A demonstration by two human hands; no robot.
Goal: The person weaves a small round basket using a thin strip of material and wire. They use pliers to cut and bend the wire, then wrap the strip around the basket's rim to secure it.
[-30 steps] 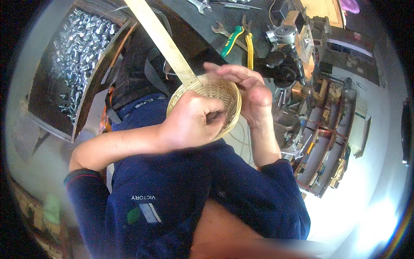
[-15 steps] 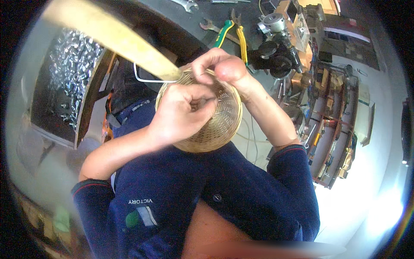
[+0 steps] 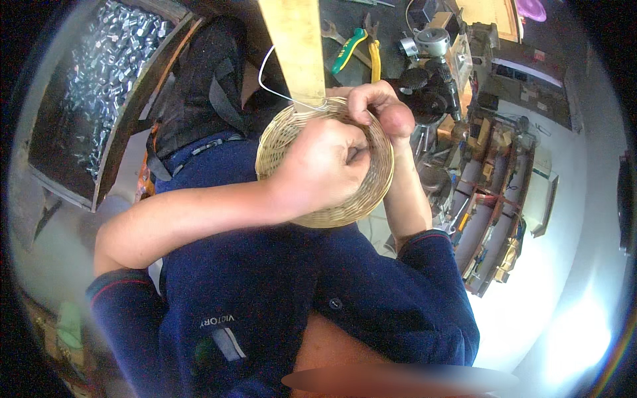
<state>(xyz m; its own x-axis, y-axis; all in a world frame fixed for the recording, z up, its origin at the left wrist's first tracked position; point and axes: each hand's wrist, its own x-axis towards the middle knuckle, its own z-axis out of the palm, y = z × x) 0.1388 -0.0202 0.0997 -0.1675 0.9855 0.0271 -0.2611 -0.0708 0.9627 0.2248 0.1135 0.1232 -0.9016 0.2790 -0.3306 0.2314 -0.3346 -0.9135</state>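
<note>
A round woven wicker basket [image 3: 352,211] is tilted in front of my chest, its opening facing up at me. Over its far right rim curl the fingers of my right hand [image 3: 383,111], gripping it. My left hand [image 3: 322,166] is closed in a fist across the basket's mouth; whatever its fingers may pinch is hidden. From the far rim rises a wide, flat pale yellow strip [image 3: 294,53], like bamboo or wood. Beside it a thin white strand [image 3: 261,74] bends out in a loop and ends near the strip's base.
At the left stands a tray [image 3: 48,149] full of small metal nuts [image 3: 116,63]. Beyond my hands on a dark bench are green-handled pliers [image 3: 350,51], a wrench [image 3: 330,30] and a black and silver machine [image 3: 431,73]. Shelves with tools [image 3: 488,205] stand at the right.
The basket and both hands have moved to the right. The flat strip has swung from leaning left to nearly upright. My left fist now reaches farther across the basket.
</note>
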